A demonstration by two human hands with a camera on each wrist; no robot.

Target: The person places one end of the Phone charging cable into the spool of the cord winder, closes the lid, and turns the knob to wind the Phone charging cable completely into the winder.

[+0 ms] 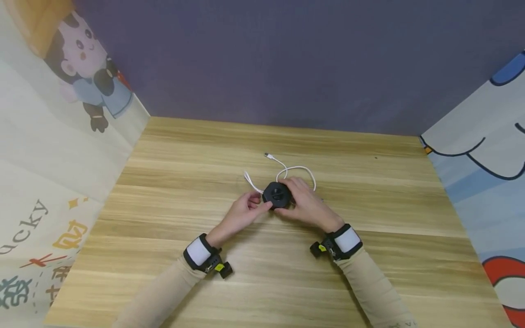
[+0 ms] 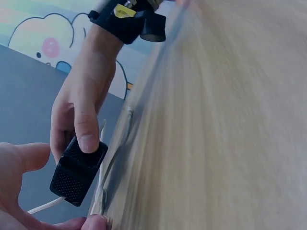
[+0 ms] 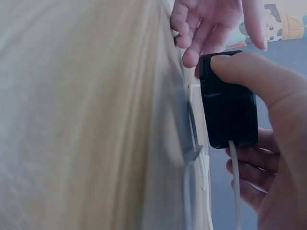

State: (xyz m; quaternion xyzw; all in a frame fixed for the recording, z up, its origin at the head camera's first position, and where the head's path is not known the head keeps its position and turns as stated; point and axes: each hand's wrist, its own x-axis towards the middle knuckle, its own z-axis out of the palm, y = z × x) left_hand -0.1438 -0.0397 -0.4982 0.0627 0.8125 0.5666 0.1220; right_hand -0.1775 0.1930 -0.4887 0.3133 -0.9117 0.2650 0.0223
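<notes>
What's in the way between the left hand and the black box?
Nothing visible blocks the left hand from the black box, which the right hand holds. A white cable leaves the box near the left hand.

Head view looks down; closer, sideways wrist views share the black device (image 3: 231, 110)

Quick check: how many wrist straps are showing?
2: the left strap on the wrist behind the left hand, the right strap behind the right hand, which grips the black device.
</notes>
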